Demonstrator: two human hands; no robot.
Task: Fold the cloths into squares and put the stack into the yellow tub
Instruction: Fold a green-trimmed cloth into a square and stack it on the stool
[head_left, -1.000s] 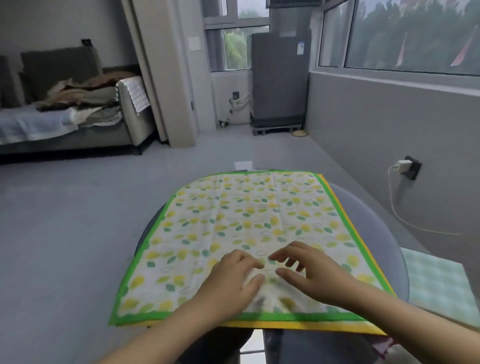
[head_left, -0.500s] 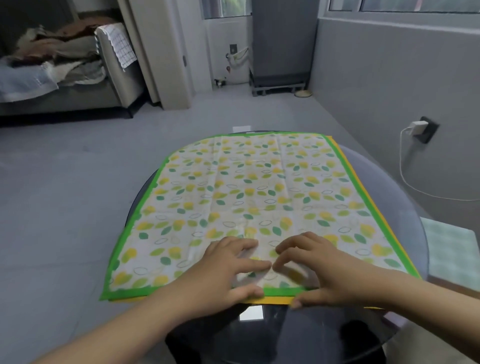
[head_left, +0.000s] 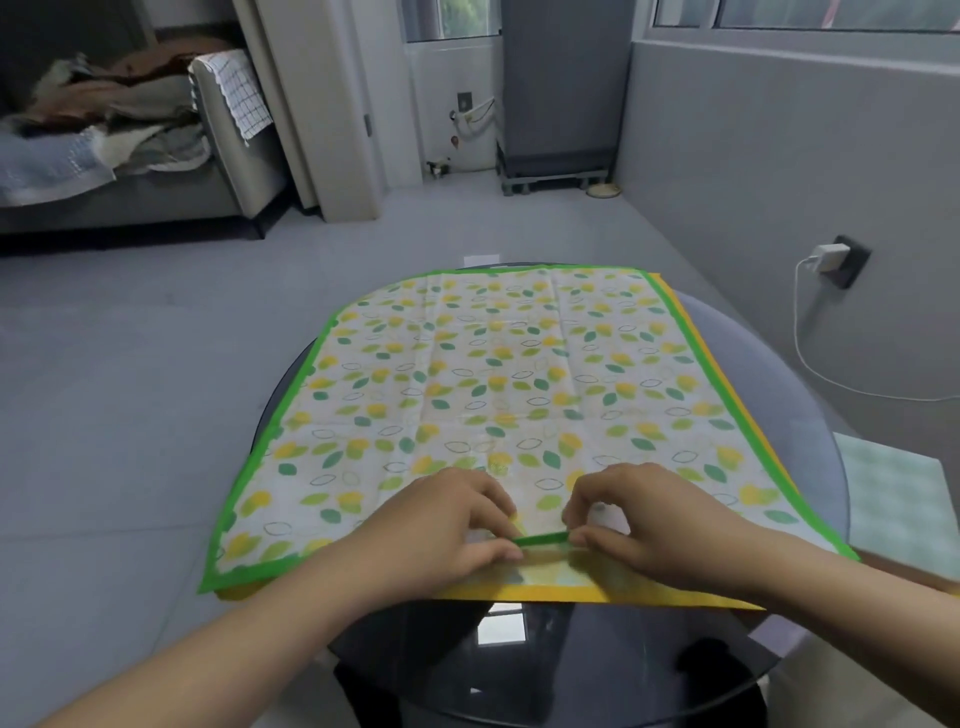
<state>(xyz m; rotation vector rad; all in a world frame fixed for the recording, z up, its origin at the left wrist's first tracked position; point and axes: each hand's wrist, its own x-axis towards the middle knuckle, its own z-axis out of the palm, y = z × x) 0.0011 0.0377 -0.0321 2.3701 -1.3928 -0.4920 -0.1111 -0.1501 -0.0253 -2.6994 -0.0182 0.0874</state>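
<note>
Here, cloths: green-bordered cloth (head_left: 498, 395) lies flat on yellow-bordered cloth (head_left: 613, 590), on the desk (head_left: 779, 374).
Hands: left hand (head_left: 447, 525) and right hand (head_left: 644, 519) pinch its near hem.
Risk: pinching both layers would likely lift both cloths.

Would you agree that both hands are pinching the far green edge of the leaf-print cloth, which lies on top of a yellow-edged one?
Not quite: the head view shows the left hand and right hand pinching the near green edge of the leaf-print cloth, by the person. It does lie on a yellow-edged cloth.
</note>
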